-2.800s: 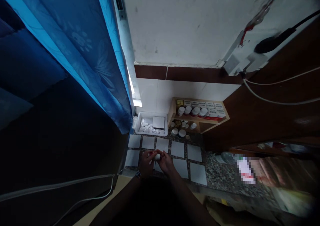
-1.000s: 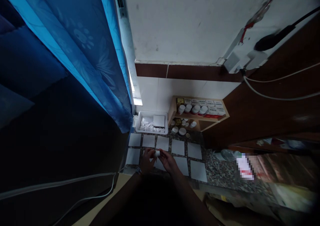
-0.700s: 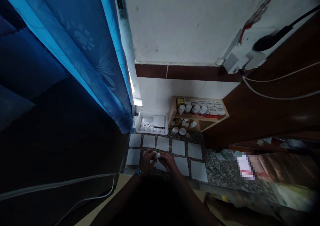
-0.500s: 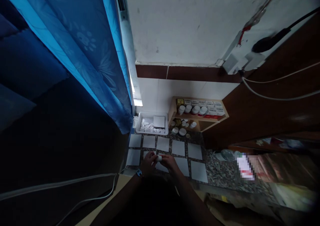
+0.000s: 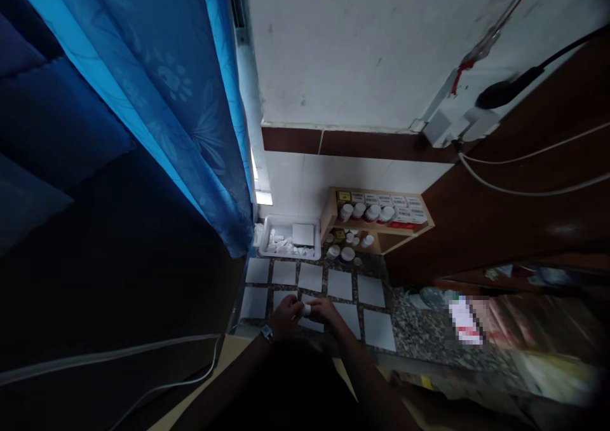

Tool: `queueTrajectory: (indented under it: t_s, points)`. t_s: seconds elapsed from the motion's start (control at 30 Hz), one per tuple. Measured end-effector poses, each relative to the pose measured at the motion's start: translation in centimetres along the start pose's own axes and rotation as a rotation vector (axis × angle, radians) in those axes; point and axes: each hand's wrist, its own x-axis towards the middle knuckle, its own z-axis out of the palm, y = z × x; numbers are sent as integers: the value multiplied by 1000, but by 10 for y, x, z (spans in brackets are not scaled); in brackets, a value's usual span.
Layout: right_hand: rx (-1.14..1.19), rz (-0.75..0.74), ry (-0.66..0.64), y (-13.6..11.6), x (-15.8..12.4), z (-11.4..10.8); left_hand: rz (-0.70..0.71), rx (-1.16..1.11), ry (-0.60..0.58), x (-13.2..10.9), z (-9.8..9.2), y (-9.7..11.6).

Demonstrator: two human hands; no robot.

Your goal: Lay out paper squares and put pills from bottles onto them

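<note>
Between my two hands is a small white bottle [image 5: 306, 309], held just above the near row of papers. My left hand [image 5: 284, 314], with a watch on its wrist, is closed around the bottle's left end. From the other side my right hand [image 5: 324, 311] has its fingers closed on the right end. Fingers cover much of the bottle, so its cap cannot be told apart. Square white papers [image 5: 340, 283] lie in two rows on the speckled counter [image 5: 419, 329], under and beyond my hands.
A white tray [image 5: 264, 253] with small folded white packets and a white stack stands behind the papers. Beside it, a wooden shelf [image 5: 381, 225] holds white-capped bottles and boxes. A clear plastic bottle [image 5: 433, 297] lies at the right. The blue curtain [image 5: 223, 196] hangs at the left.
Both hands and the small bottle have shifted slightly right and down in view. The bottle's visible part looks more tilted. The papers, tray and shelf stay as they were.
</note>
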Motion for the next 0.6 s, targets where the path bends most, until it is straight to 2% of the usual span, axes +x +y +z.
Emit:
queueTrajectory:
  t_s: [0.23, 0.37, 0.6]
  points:
    - [-66, -58, -85, -8, -16, -2, 11, 0, 12, 0, 6, 0]
    - [-62, -92, -88, -5, -18, -1, 25, 42, 15, 1, 8, 0]
    - [-121, 9, -85, -1, -15, -5, -2, 22, 2, -3, 12, 0]
